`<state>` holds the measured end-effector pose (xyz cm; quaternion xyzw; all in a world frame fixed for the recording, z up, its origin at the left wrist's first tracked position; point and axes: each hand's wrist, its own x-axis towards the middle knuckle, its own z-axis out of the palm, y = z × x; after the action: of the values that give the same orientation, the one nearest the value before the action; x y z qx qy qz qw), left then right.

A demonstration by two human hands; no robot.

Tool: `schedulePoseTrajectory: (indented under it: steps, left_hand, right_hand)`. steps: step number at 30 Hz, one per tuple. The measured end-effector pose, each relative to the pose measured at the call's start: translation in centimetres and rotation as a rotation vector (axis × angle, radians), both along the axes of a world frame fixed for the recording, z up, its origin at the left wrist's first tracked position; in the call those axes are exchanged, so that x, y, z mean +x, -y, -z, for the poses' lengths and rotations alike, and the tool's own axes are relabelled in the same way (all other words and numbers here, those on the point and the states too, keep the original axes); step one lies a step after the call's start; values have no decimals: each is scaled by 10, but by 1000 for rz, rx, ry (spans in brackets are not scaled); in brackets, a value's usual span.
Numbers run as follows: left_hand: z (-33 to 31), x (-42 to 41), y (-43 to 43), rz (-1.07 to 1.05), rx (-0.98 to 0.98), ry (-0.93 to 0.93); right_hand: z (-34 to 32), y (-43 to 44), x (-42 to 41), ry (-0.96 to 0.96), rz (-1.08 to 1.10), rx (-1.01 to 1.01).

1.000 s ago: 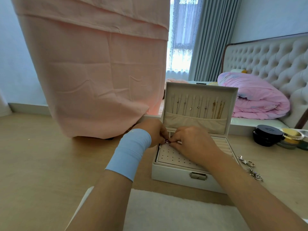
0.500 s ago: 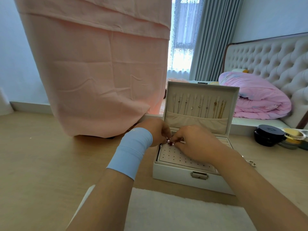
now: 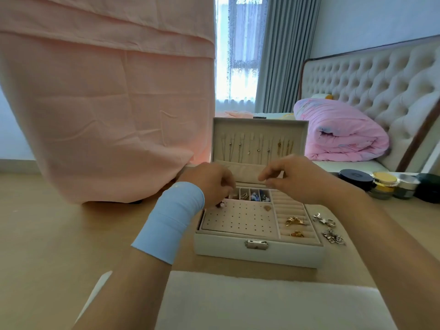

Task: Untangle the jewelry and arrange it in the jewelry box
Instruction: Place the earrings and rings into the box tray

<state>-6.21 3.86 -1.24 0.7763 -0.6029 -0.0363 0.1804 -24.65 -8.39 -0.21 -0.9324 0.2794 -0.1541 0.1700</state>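
A white jewelry box [image 3: 259, 254] stands open on the wooden table, with several necklaces [image 3: 258, 146] hanging in its upright lid. My left hand [image 3: 210, 184], a blue band on its wrist, curls its fingers down onto a small dark earring [image 3: 220, 205] at the back left corner of the perforated earring panel [image 3: 238, 220]. My right hand [image 3: 295, 178] hovers above the box's back right part with loosely curled fingers that hold nothing. Gold rings [image 3: 294, 221] sit in the ring rolls. Tangled silver jewelry [image 3: 329, 231] lies on the table right of the box.
A white pad [image 3: 262, 303] lies at the near edge. Small back compartments hold blue beads [image 3: 258, 196]. Dark and yellow jars [image 3: 383, 184] stand at the right. A pink cloth [image 3: 107, 103] hangs at the left, and a bed with a pink quilt [image 3: 340, 136] lies behind.
My right hand has let go of the earring and lifted away to the right, uncovering the panel and ring rolls. My left hand stays at the panel's back left corner.
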Motion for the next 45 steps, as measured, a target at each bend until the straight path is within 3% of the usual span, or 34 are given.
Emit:
schedulePoseTrajectory:
  steps: [7,13,23,26,29,35,41,45]
  left_hand:
    - [14,-58,20,179,-35,-133]
    - [28,-81,32,227,-10,-54]
    - [38,-85,39,268,-10,-28]
    - [34,-78,39,275,-88,-145]
    - [26,-72,38,289,-227,-328]
    - [19,-63,35,213,-362,-689]
    - [20,-59,33,208,-379,-756]
    - [21,-55,33,183,-381,-721]
  right_hand:
    - [9,16,-57,-158,38,88]
    - [11,22,-75,-261,-4,210]
    - [14,30,-75,-216,1,215]
    - [9,30,-78,-111,3,237]
    - [8,23,-71,127,0,286]
    - [18,10,-51,460,67,625]
    - [23,3,-41,561,105,861]
    - [26,-2,-34,650,133,890]
